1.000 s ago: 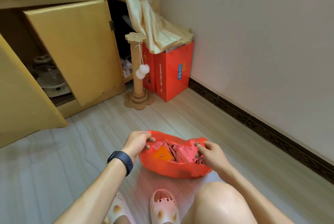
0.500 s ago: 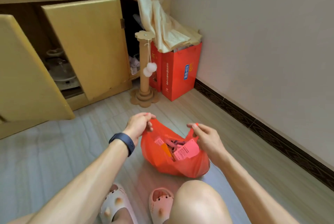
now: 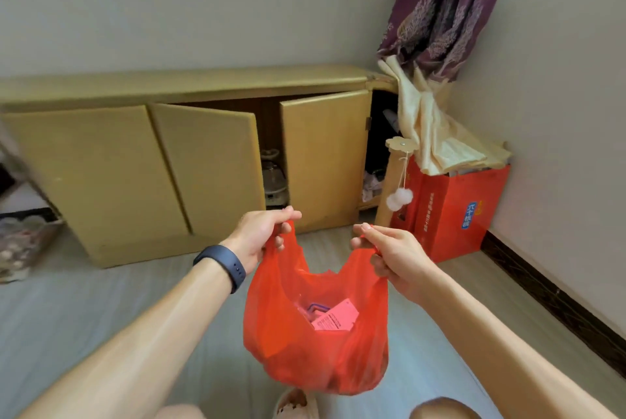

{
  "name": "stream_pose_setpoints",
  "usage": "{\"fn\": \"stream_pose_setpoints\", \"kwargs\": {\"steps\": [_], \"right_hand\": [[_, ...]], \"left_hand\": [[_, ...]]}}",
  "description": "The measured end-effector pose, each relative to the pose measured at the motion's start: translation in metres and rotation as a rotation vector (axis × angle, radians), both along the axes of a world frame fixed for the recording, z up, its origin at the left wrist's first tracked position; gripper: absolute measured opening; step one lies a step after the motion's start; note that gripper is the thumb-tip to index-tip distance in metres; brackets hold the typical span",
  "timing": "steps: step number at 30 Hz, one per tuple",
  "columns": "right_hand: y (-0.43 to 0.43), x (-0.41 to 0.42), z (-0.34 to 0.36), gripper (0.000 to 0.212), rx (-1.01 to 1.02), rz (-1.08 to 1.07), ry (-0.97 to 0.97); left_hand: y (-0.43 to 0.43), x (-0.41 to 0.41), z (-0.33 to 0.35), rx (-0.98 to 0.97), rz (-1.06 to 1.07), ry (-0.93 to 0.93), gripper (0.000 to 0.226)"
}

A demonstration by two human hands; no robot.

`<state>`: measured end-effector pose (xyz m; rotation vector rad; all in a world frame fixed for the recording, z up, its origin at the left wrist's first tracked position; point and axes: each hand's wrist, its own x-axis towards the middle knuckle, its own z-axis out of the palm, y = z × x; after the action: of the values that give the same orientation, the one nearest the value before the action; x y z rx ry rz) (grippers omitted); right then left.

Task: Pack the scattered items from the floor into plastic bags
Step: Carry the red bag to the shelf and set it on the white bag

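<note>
Right, there's the red plastic bag, hanging by its two handles over the pale floor, straight out in front of the person. The mouth is pulled wide, and you can see down inside: a pink printed card lies on top, with something blue tucked beside it, and the rest is too bunched up to make out. The left hand has its fingers and thumb pinched tight round the left handle; the right hand is curled round the right handle the same way, so both are clamped on the bag. There's a dark wristband on the left wrist. Below the bag, a pale slipper peeks in at the bottom edge. Beyond the hands a low yellow cabinet runs along the wall, doors ajar, a small appliance in the gap. Off to the right stands a cardboard post with a white pom-pom dangling, just beside a red paper bag, under a purple and cream curtain.
</note>
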<state>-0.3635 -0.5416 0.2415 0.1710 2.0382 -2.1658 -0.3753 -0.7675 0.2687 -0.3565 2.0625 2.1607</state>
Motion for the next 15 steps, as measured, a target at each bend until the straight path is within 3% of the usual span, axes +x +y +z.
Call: {"fn": "stream_pose_setpoints", "kwargs": {"steps": [8, 15], "right_hand": [[-0.095, -0.048, 0.015, 0.025, -0.155, 0.203, -0.112], [-0.176, -0.117, -0.067, 0.026, -0.116, 0.347, -0.289]], "left_hand": [[-0.086, -0.009, 0.008, 0.127, 0.077, 0.03, 0.022], [-0.141, -0.073, -0.088, 0.108, 0.23, -0.145, 0.025]]}}
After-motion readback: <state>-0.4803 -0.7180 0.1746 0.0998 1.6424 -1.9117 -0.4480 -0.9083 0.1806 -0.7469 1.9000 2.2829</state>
